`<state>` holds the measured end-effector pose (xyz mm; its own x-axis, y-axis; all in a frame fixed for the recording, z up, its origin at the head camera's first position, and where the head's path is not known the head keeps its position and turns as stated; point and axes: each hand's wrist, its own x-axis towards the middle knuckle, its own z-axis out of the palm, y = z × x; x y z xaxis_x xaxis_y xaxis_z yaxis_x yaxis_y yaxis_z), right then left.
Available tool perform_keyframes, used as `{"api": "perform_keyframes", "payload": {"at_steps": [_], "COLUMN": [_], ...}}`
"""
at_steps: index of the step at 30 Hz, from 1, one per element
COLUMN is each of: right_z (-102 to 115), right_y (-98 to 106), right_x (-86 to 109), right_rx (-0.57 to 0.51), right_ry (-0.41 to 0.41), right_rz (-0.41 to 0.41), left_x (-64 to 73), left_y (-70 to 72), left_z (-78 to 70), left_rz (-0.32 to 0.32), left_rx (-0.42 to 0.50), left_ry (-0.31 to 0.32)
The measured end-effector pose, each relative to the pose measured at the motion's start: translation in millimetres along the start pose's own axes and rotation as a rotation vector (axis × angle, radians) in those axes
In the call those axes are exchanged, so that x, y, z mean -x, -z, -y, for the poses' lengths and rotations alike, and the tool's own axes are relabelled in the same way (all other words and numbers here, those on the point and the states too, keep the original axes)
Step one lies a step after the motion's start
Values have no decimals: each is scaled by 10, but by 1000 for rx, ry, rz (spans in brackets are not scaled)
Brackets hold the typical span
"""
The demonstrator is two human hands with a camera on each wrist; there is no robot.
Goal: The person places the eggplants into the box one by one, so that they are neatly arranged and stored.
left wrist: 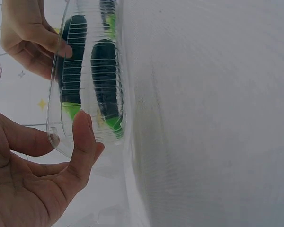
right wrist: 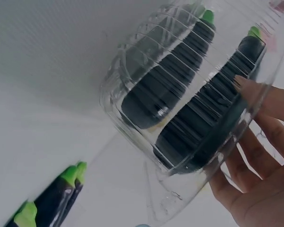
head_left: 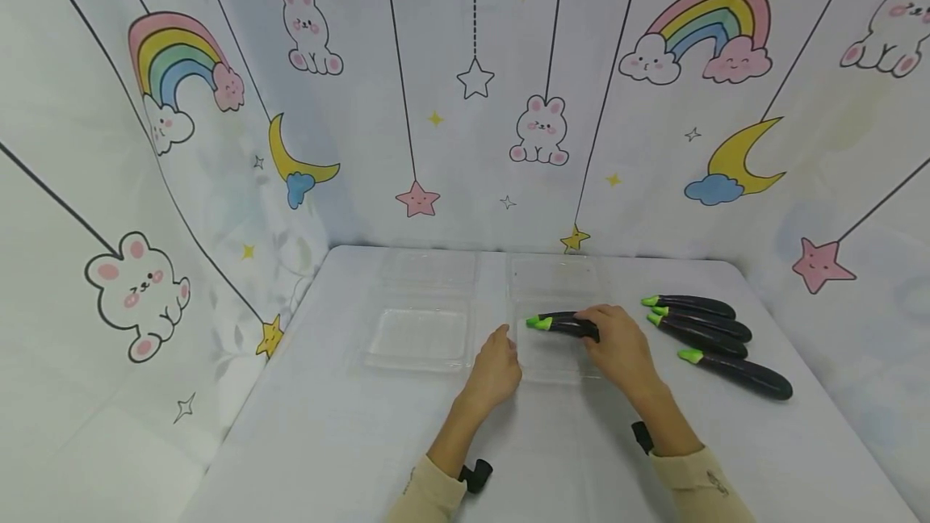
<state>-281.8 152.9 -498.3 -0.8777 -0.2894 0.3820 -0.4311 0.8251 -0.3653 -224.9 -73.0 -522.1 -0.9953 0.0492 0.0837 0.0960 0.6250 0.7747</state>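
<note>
A clear plastic box with a hinged lid stands on the table in front of me. My left hand pinches its near left rim between thumb and fingers, as the left wrist view shows. My right hand holds a dark eggplant with a green stem end by its thick end, inside the box near its wall. Beside it in the same box lies a second eggplant, seen through the ribbed plastic and mostly covered by the held one in the head view. The stem ends of both point left.
On the right side of the table several more eggplants lie side by side, stems pointing left. Another clear box, its lid folded back, stands to the left. A patterned cloth hangs behind the table.
</note>
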Motion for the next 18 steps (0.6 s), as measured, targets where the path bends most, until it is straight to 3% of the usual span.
{"api": "perform_keyframes", "payload": {"at_steps": [18], "right_z": [-69], "right_y": [-170], "right_x": [-29], "right_rx": [17], "right_ry": [53], "right_rz": [53], "left_x": [3], "left_y": [0], "left_z": [14], "left_rz": [-6], "left_rx": [-19], "left_ry": [-23]}}
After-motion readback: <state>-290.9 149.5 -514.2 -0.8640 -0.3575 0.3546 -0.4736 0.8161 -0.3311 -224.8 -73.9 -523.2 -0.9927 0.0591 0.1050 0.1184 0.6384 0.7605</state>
